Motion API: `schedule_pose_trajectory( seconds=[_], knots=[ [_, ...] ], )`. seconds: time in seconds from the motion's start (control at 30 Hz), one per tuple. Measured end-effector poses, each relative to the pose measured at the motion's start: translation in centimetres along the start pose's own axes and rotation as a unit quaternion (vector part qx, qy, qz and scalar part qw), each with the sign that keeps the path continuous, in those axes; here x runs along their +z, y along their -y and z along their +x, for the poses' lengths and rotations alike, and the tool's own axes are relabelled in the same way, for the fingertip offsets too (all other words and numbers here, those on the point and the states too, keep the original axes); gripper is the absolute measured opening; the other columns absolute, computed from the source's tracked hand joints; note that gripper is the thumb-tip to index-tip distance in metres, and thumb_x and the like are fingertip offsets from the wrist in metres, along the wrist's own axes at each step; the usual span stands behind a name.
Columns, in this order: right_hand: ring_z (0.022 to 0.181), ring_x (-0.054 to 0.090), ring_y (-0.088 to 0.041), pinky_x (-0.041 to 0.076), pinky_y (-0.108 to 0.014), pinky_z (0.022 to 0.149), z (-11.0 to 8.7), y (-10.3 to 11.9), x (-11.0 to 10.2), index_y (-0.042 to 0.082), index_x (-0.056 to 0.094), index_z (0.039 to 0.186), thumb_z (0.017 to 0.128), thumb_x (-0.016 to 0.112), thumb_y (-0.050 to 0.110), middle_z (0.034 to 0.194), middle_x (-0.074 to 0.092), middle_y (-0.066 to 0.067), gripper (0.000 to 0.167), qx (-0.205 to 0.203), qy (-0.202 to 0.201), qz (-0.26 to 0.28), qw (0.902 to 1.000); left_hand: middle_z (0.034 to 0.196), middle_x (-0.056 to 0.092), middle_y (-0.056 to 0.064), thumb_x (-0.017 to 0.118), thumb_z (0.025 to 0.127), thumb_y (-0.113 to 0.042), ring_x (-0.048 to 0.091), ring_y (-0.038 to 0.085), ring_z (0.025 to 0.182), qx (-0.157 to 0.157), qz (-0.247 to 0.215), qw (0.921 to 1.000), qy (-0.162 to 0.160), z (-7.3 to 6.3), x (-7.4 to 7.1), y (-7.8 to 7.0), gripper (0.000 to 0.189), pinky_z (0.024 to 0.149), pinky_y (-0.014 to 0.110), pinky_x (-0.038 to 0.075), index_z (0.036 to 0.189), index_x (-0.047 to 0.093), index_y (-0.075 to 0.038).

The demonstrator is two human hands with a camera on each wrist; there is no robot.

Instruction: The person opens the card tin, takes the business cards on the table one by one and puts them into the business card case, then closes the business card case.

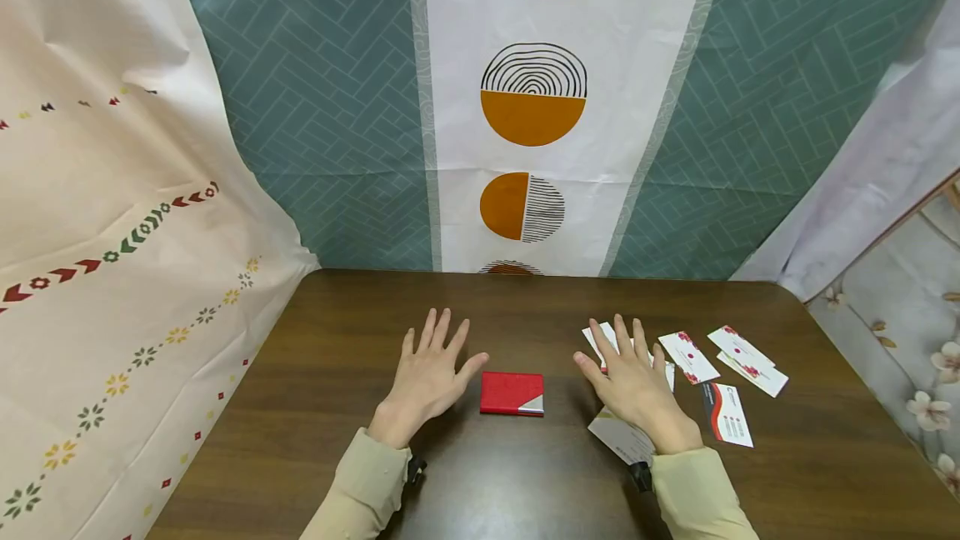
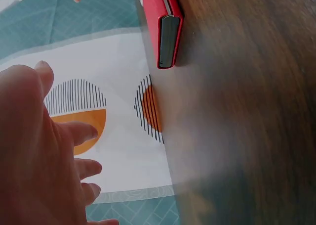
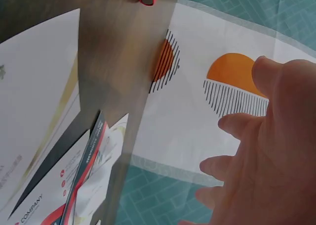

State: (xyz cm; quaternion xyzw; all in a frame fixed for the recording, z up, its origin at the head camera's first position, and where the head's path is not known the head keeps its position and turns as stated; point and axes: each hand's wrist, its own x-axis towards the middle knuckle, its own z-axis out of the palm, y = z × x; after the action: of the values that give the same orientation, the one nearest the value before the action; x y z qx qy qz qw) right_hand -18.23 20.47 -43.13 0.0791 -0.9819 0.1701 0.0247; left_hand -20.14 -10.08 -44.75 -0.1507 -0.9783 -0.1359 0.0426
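A red business card case [image 1: 512, 392] with a silver corner lies closed on the brown table, between the two hands. To its left, my left hand [image 1: 423, 382] is held over the table, fingers spread and straight, with nothing in it. My right hand [image 1: 637, 386] hovers over several business cards, its fingers also spread and holding nothing. Beneath it, a white card [image 1: 622, 437] shows near the wrist, and other cards are partly hidden by the fingers. In the right wrist view, a white card with a gold stripe [image 3: 39, 81] lies beside overlapping red, black and white cards [image 3: 74, 185].
More business cards lie to the right: a flowered one [image 1: 688, 357], an overlapping flowered pair [image 1: 747, 361] and a red-and-black one [image 1: 727, 415]. A patterned curtain [image 1: 360, 107] hangs behind the table's far edge. Cream cloth [image 1: 150, 273] hangs along the left side.
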Motion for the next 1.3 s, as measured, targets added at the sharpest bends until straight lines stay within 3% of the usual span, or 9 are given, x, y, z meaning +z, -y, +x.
schedule_pose_trajectory(
  seconds=[0.47, 0.8, 1.07, 1.3],
  knots=[
    [0.145, -0.001, -0.047, 0.006, -0.073, 0.106, 0.0, 1.3, 0.2, 0.012, 0.029, 0.155, 0.100, 0.034, 0.061, 0.159, 0.013, -0.025, 0.074, -0.017, 0.010, 0.031, 0.9993, 0.162, 0.016, 0.011, 0.027, 0.096, -0.070, 0.006, 0.033, 0.148, 0.015, -0.017, 0.9997, 0.011, -0.2, 0.2, 0.0, 0.078, 0.114, 0.059, 0.014, 0.155, 0.031, -0.019],
    [0.144, 0.004, -0.047, 0.012, -0.074, 0.105, 0.0, 2.1, 1.7, 0.011, 0.034, 0.153, 0.099, 0.041, 0.058, 0.158, 0.018, -0.025, 0.072, -0.022, 0.021, 0.055, 0.9980, 0.162, 0.016, 0.010, 0.021, 0.094, -0.073, 0.005, 0.030, 0.149, 0.018, -0.060, 0.9973, 0.037, -0.6, 0.6, -0.2, 0.080, 0.114, 0.058, 0.015, 0.155, 0.032, -0.022],
    [0.144, 0.005, -0.049, 0.011, -0.074, 0.105, -0.1, 2.5, 2.7, 0.011, 0.037, 0.152, 0.098, 0.044, 0.057, 0.157, 0.020, -0.025, 0.071, -0.024, 0.039, 0.078, 0.9959, 0.160, 0.025, 0.010, 0.023, 0.094, -0.074, 0.012, 0.030, 0.148, 0.025, -0.097, 0.9942, 0.038, -0.6, 1.2, -0.4, 0.081, 0.112, 0.060, 0.018, 0.152, 0.039, -0.020],
    [0.141, 0.017, -0.050, 0.015, -0.075, 0.103, 0.2, 2.6, 3.3, 0.009, 0.045, 0.147, 0.097, 0.056, 0.045, 0.152, 0.033, -0.025, 0.063, -0.049, 0.023, 0.090, 0.9945, 0.157, 0.031, 0.009, 0.026, 0.091, -0.076, 0.019, 0.031, 0.146, 0.034, -0.110, 0.9907, 0.073, -0.7, 1.4, -0.6, 0.084, 0.111, 0.060, 0.022, 0.149, 0.044, -0.019]
  ],
)
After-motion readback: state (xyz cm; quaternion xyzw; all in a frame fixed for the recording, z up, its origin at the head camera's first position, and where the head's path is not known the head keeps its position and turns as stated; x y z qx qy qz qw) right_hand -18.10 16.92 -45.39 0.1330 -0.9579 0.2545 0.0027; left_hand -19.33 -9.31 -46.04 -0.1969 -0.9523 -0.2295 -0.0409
